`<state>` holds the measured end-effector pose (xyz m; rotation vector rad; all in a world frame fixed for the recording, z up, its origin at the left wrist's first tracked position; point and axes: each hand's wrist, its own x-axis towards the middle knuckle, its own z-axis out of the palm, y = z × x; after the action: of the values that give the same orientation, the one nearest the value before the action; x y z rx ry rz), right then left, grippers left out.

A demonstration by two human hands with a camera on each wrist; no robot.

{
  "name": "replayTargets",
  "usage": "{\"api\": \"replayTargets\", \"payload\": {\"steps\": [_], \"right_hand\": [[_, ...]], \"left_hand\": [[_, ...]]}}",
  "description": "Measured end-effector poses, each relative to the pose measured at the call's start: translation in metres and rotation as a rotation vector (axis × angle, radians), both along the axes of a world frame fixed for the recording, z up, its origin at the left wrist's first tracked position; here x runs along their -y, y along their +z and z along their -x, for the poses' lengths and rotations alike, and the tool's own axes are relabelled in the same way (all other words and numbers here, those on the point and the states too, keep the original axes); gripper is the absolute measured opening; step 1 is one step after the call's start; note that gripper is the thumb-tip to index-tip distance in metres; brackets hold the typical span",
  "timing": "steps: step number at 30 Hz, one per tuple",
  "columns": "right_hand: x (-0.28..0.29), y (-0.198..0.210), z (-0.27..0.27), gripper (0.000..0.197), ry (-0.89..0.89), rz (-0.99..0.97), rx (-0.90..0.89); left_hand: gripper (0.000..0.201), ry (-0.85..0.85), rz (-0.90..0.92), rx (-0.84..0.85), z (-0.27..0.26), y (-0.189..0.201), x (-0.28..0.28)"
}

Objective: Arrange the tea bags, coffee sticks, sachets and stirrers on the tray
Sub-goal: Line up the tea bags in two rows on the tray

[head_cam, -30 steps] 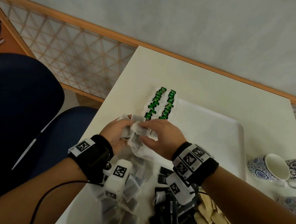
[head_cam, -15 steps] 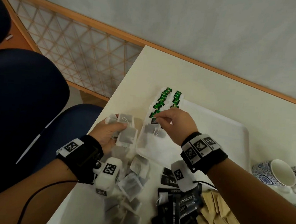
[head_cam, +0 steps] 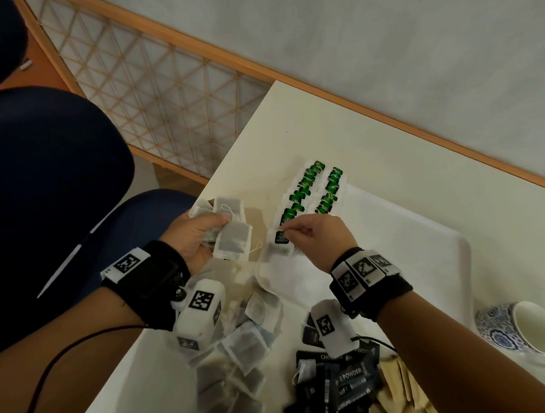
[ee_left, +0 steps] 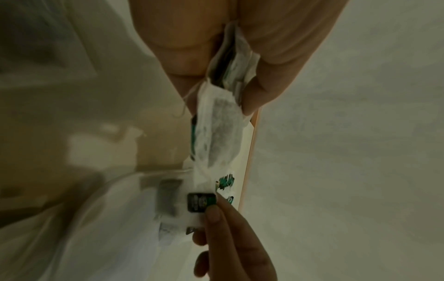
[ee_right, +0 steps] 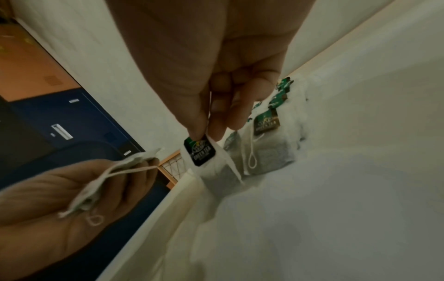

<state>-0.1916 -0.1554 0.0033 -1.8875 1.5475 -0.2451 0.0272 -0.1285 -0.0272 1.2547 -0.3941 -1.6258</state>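
Note:
A white tray [head_cam: 422, 247] lies on the table, with two rows of green-tagged tea bags [head_cam: 313, 193] lined up along its far left side. My right hand [head_cam: 287, 229] pinches a tea bag [ee_right: 216, 167] by its green tag [ee_right: 200, 152] at the near end of the left row, over the tray's left rim. My left hand [head_cam: 196, 233] grips a bunch of tea bags [head_cam: 231, 235] just left of the tray, above the table's edge. In the left wrist view the bunch [ee_left: 221, 121] hangs between thumb and fingers.
Loose tea bags [head_cam: 242, 357] are heaped near the table's front edge. Black coffee sticks [head_cam: 333, 389] and brown sachets [head_cam: 405, 406] lie to their right. Blue patterned cups [head_cam: 519, 330] stand right of the tray. A blue chair [head_cam: 58, 193] is at the left.
My hands have parted. The right one carried a single tea bag from the bunch to the near end of the left row. The left hand drew back left with the rest.

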Motion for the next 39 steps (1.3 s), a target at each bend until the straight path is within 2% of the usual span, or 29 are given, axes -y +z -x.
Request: {"api": "replayTargets", "payload": {"steps": [3, 8, 11, 13, 15, 18, 19, 21, 24, 26, 29, 33, 36, 39], "right_hand": [[0.009, -0.004, 0.001, 0.019, -0.044, -0.007, -0.008], [0.014, -0.004, 0.004, 0.019, -0.055, 0.002, -0.030], [0.012, 0.002, 0.008, 0.023, -0.053, 0.091, -0.058], [0.003, 0.011, 0.010, 0.032, 0.047, 0.179, 0.009], [-0.011, 0.018, 0.009, 0.047, 0.248, 0.191, 0.076], [-0.028, 0.011, 0.007, 0.061, 0.454, 0.322, 0.057], [-0.030, 0.007, 0.007, 0.059, 0.469, 0.397, 0.048], [-0.033, 0.001, 0.007, 0.041, 0.446, 0.547, 0.072], [-0.037, 0.005, 0.010, 0.015, 0.364, 0.680, 0.143], [-0.036, 0.008, 0.016, 0.013, 0.243, 0.639, 0.165], [-0.032, 0.012, 0.028, 0.014, 0.079, 0.489, 0.165], [-0.028, 0.018, 0.037, 0.016, 0.102, 0.235, -0.029], [-0.029, 0.016, 0.040, 0.017, 0.059, 0.134, -0.065], [-0.032, 0.011, 0.037, 0.015, 0.070, 0.052, -0.070]], "left_hand": [[0.016, -0.008, -0.002, 0.015, 0.004, 0.001, 0.000], [0.020, -0.065, -0.008, 0.013, 0.010, 0.001, 0.000], [0.021, -0.088, -0.013, 0.007, 0.018, 0.002, 0.000], [0.020, -0.100, -0.018, 0.004, 0.026, 0.005, -0.001], [0.019, -0.107, -0.028, 0.016, 0.032, 0.007, -0.001], [0.026, -0.119, -0.046, 0.027, 0.042, 0.011, -0.002], [0.030, -0.123, -0.047, 0.038, 0.044, 0.013, -0.002], [0.033, -0.144, -0.046, 0.056, 0.049, 0.017, -0.004], [0.022, -0.196, -0.028, 0.053, 0.053, 0.022, -0.006], [0.014, -0.229, -0.028, 0.074, 0.052, 0.024, -0.007], [0.019, -0.199, -0.050, 0.100, 0.048, 0.023, -0.008], [0.008, -0.199, -0.046, 0.145, 0.044, 0.024, -0.008], [0.007, -0.194, -0.043, 0.172, 0.043, 0.024, -0.007], [0.016, -0.197, -0.036, 0.167, 0.042, 0.028, -0.006]]}}
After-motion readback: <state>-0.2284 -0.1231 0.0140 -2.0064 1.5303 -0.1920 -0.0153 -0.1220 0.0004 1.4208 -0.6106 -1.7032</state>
